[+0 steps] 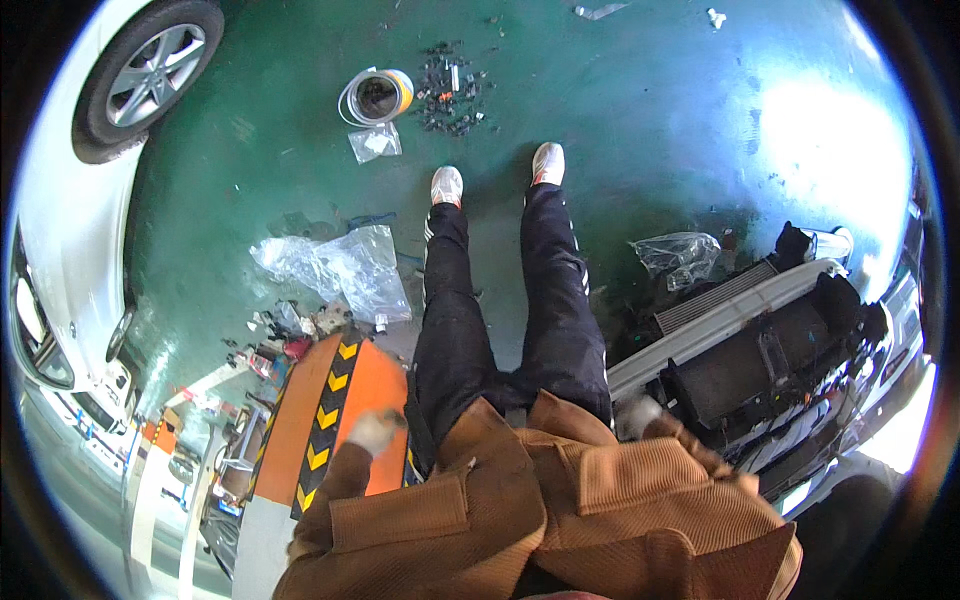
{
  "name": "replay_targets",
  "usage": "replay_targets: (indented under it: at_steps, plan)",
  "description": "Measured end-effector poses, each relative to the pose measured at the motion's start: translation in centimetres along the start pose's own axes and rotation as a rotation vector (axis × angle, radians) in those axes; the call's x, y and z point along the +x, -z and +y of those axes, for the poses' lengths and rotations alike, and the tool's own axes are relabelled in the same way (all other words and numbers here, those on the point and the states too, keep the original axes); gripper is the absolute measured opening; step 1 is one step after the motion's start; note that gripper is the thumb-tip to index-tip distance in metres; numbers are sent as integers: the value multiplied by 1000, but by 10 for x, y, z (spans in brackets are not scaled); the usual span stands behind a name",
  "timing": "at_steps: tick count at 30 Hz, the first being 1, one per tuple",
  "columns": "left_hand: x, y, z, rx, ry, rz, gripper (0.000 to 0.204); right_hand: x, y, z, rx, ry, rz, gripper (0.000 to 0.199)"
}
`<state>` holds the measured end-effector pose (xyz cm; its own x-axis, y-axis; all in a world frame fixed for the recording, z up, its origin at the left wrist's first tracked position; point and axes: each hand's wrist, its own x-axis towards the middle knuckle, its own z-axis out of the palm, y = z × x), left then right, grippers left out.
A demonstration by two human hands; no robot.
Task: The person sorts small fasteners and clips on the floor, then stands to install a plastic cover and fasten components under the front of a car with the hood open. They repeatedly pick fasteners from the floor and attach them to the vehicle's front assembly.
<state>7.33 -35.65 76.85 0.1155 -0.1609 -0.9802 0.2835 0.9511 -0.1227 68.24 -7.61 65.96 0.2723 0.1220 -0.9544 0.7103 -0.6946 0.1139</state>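
My left hand [375, 432], in a whitish glove, hangs beside my left hip, over an orange panel [385, 370] with black and yellow chevron strips. Its fingers are blurred, and no held thing shows. On the other side my right hand [638, 415], also in a light glove, is near my right thigh. Motion smears it and its fingers are partly hidden, so I cannot tell what it holds, if anything. Just past it on the right lies a pile of dark car parts [730, 375] with a long grey bar [735, 325].
On the green floor [320, 40] ahead stands a bucket [378, 96] beside scattered small black pieces [453, 90] and a small plastic bag [375, 143]. Clear plastic sheeting [350, 265] lies at left, another clear bag [680, 257] at right. A white car [75, 210] stands far left.
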Motion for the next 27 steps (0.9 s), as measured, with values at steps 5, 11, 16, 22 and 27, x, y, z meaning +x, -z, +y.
replay_targets:
  at_steps: [5, 11, 16, 22, 27]
  plan:
    - [127, 16, 159, -723, -454, 647, 17, 146, 30, -186, -207, 419, 71, 27]
    - [267, -35, 349, -977, -510, 92, 18, 227, -82, -384, -110, 615, -177, 25]
    - [354, -74, 396, -916, -473, -123, 15, 323, -179, -440, -472, 623, -165, 33]
    - [408, -43, 392, -817, -486, -63, 23, 401, -278, -511, -780, 832, 59, 47]
    - [399, -16, 400, -949, -522, -135, 27, 416, -355, -572, -768, 982, -12, 74]
